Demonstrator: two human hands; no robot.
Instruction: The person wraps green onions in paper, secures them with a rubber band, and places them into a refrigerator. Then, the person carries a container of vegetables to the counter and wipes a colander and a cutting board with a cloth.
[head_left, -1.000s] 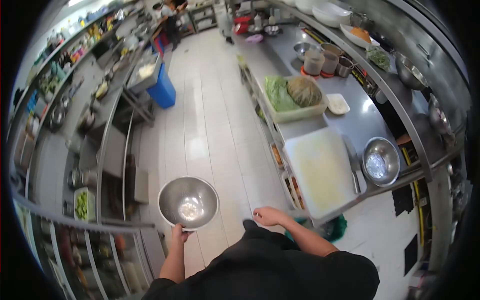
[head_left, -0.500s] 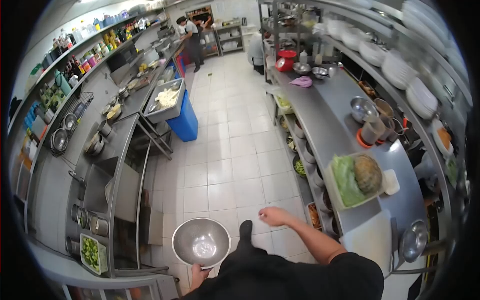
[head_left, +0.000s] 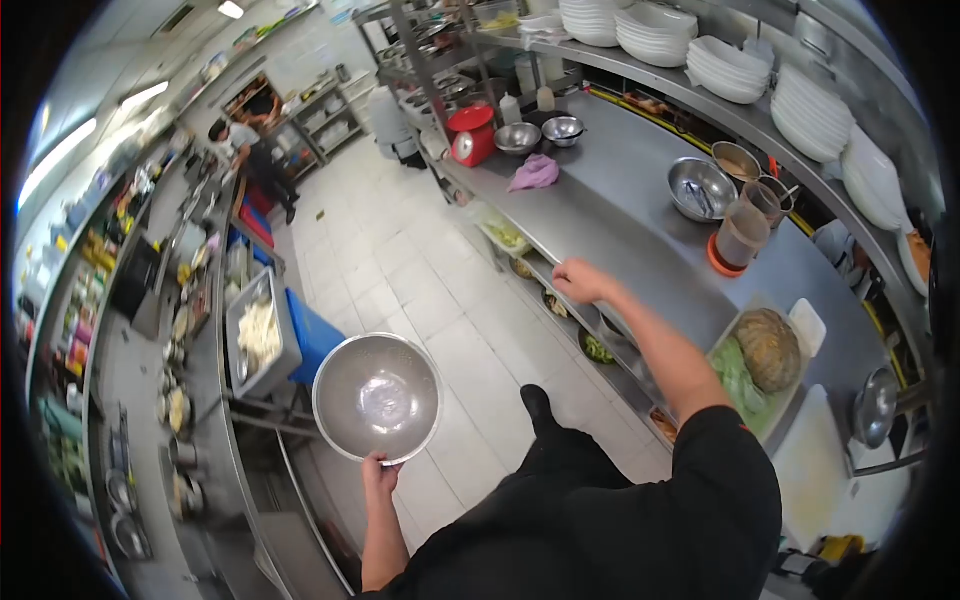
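My left hand (head_left: 380,474) grips the near rim of a large steel mixing bowl (head_left: 378,398). Nothing shows inside the bowl, which is tilted so its inside faces me. Out over the front edge of the right-hand counter, my right hand (head_left: 583,281) is closed with its fingers curled in. Whatever may be in those fingers is hidden from view. Closest to the right hand on the counter lies a pink cloth (head_left: 535,173), farther off toward the back.
The steel counter (head_left: 615,215) on my right bears a red scale (head_left: 472,135), steel bowls (head_left: 702,188) and a bin with a pumpkin (head_left: 764,350). Stacked white dishes (head_left: 728,70) line the shelf above. At left, a grey tub (head_left: 235,325) stands by a blue bin (head_left: 313,335). A person (head_left: 255,165) stands far back.
My view has turned to the right and I have stepped forward. The mixing bowl has come up in my left hand. My right hand has swung forward alongside the counter.
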